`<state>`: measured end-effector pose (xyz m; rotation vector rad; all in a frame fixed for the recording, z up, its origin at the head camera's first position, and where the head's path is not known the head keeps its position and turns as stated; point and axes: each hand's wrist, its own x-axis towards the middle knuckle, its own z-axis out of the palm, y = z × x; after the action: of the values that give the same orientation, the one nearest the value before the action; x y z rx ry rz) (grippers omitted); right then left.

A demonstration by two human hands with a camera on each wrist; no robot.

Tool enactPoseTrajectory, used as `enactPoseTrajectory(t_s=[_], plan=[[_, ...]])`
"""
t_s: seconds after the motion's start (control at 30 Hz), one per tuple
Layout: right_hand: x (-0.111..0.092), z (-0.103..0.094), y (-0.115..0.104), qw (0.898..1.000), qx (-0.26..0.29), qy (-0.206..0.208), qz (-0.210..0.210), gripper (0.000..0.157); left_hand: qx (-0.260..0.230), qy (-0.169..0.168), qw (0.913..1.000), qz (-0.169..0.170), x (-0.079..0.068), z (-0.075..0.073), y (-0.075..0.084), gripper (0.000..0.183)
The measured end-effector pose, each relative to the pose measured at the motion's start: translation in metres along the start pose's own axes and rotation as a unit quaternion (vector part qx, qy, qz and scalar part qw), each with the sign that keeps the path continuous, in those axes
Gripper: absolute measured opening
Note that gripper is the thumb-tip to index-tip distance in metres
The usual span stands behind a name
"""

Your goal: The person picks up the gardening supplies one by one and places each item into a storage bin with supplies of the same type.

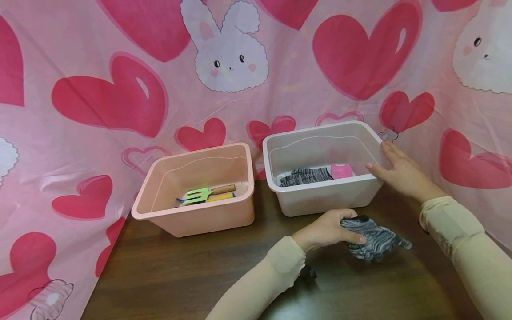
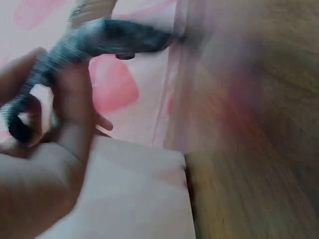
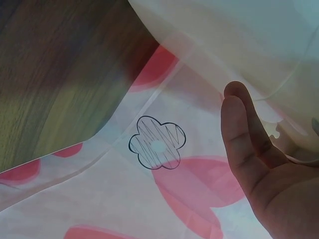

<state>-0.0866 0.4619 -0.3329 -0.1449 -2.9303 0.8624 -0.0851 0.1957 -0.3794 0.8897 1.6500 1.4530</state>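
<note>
My left hand (image 1: 330, 231) grips a crumpled grey-and-black knit glove (image 1: 374, 240) over the table, in front of the white bin (image 1: 320, 200). In the left wrist view the glove (image 2: 99, 40) is blurred and hangs across the fingers. My right hand (image 1: 404, 171) holds the white bin's right rim, thumb over the rim and fingers along the outer wall. The right wrist view shows those fingers (image 3: 237, 129) against the bin's outside; the thumb is hidden there. Inside the white bin lie a similar grey-and-black knit glove (image 1: 306, 176) and a pink cloth item (image 1: 341, 171).
To the left, a peach bin (image 1: 200, 218) holds a green garden fork (image 1: 198, 194) with a wooden handle and a yellow-handled tool (image 1: 220, 197). Both bins stand on a dark wooden table (image 1: 168, 275). A pink heart-printed cloth (image 1: 288, 80) hangs behind and beside them.
</note>
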Motion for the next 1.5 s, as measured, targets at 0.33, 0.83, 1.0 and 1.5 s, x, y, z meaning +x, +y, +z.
enactPoseTrajectory(t_s=[0.33, 0.83, 1.0, 1.5], plan=[[-0.001, 0.0, 0.002, 1.0, -0.009, 0.002, 0.002, 0.098, -0.277, -0.065, 0.9545, 0.088, -0.011, 0.002, 0.008, 0.039], [-0.004, -0.001, 0.002, 1.0, -0.001, 0.01, 0.005, 0.097, -0.2, 0.027, 0.9731, 0.11, -0.02, -0.006, 0.023, 0.087], [-0.002, -0.001, 0.002, 1.0, -0.001, 0.015, -0.002, 0.096, -0.208, 0.111, 0.9572, 0.168, -0.024, -0.02, 0.042, 0.07], [0.004, 0.0, -0.001, 1.0, -0.005, 0.001, -0.006, 0.096, -0.268, 0.339, 0.8485, 0.305, -0.024, -0.087, 0.095, 0.057]])
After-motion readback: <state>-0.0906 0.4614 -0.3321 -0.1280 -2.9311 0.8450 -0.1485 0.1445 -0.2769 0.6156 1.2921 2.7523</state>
